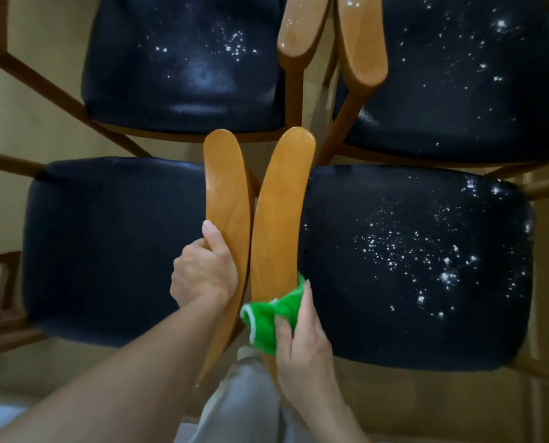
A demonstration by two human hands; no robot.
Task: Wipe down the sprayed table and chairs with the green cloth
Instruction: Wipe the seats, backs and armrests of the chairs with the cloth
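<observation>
Right hand [301, 340] clamped on the green cloth [270, 318], fingers and thumb curled round the bunched fabric, pressing it against the near end of the right armrest [279, 212]. Left hand [204, 270] wrapped round the neighbouring left armrest [226, 199], thumb lying along its top, probably to steady the chair.

Long axis of the right armrest running away from the body, slightly bowed; cloth at its near end, so most of the wood lies ahead of the right hand, up the frame. Likely next stroke: forward along that axis. Right hand clearly the nearer one to the right seat [417, 266], which sits just beside the cloth, to its right.

Armrests: smooth, glossy, honey-coloured wood, flat and paddle-shaped with rounded tips. Seats: dark, padded, leather-like, softly rounded at the corners. White droplets speckling the right seat and both far seats [183, 62]; near left seat [113, 251] looking matt and free of droplets, perhaps wiped already. Cloth soft, bright green, with a paler hem. No table in view.
</observation>
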